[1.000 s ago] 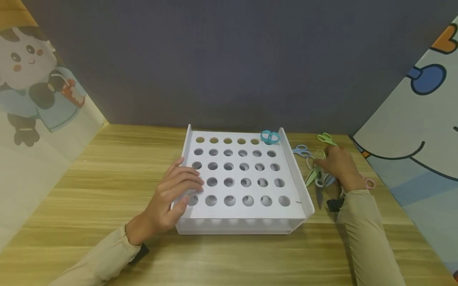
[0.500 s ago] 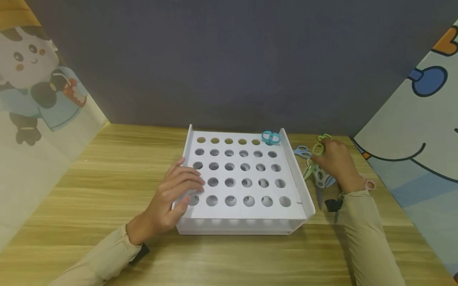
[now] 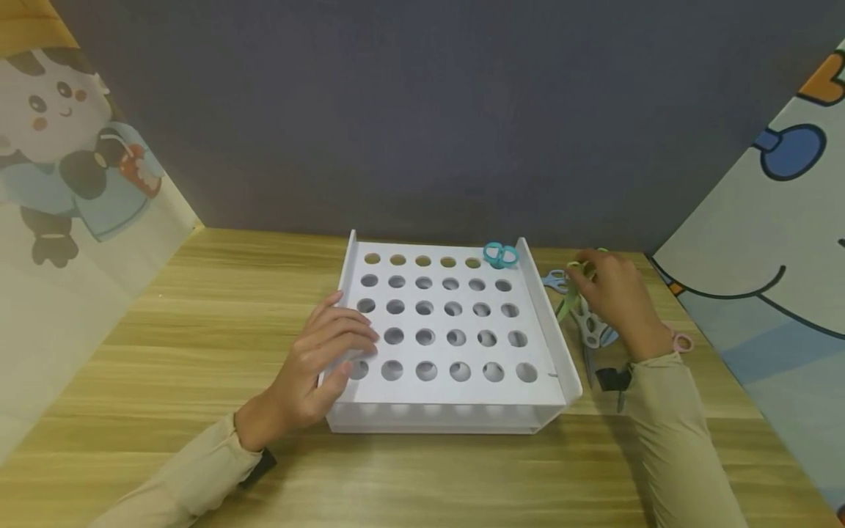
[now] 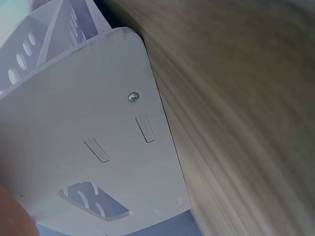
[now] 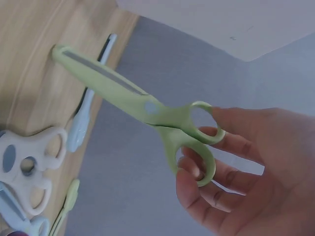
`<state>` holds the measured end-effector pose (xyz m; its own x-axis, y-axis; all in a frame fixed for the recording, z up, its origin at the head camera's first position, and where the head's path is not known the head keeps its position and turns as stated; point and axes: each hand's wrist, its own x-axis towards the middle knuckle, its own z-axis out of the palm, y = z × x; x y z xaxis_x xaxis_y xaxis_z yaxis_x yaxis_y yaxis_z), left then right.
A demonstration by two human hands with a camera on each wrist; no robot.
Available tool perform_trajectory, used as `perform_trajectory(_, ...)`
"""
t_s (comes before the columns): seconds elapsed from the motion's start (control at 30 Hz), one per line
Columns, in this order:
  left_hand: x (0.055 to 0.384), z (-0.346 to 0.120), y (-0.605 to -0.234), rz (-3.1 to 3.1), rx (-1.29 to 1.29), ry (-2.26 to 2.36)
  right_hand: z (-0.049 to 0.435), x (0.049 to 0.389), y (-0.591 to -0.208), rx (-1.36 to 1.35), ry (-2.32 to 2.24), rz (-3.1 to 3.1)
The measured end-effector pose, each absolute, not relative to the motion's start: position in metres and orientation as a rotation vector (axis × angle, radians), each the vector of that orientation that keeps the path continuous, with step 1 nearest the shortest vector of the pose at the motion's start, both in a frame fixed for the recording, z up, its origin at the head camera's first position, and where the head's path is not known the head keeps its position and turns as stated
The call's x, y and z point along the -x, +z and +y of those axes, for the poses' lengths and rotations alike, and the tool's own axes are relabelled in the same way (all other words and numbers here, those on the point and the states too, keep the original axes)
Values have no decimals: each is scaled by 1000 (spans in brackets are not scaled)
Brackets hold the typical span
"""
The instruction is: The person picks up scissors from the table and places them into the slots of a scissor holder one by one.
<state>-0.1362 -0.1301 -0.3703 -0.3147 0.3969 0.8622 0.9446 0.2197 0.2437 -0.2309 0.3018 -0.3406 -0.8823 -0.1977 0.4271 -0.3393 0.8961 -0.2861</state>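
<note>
My right hand [image 3: 617, 297] pinches light green scissors [image 5: 152, 115] by their finger loops, at the right of a white rack [image 3: 439, 323]. In the right wrist view their blades are closed and point up and left, with the tip close over the wooden table. My left hand [image 3: 306, 370] rests on the rack's left edge, its fingers lying over the side panel [image 4: 98, 113] onto the top with its rows of round holes. Teal scissors [image 3: 499, 257] stand in the rack's far right hole, handles up.
White scissors [image 5: 15, 152], light blue scissors [image 5: 79, 129] and a second green pair [image 5: 72, 194] lie right of the rack. A pink handle [image 3: 676, 337] shows beside my right wrist. A dark panel [image 3: 422, 125] closes the back, with cartoon-printed walls at both sides.
My right hand has picked the green scissors from the pile, turned them handles up, and drawn them slightly left and away from me. The left hand has stayed on the rack.
</note>
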Motion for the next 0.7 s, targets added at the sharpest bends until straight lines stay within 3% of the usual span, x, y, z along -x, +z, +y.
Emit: perform_trajectory(0.7,136,-130,-371,-1856,1233,-1036,284,221,-322,-512,509,-2493)
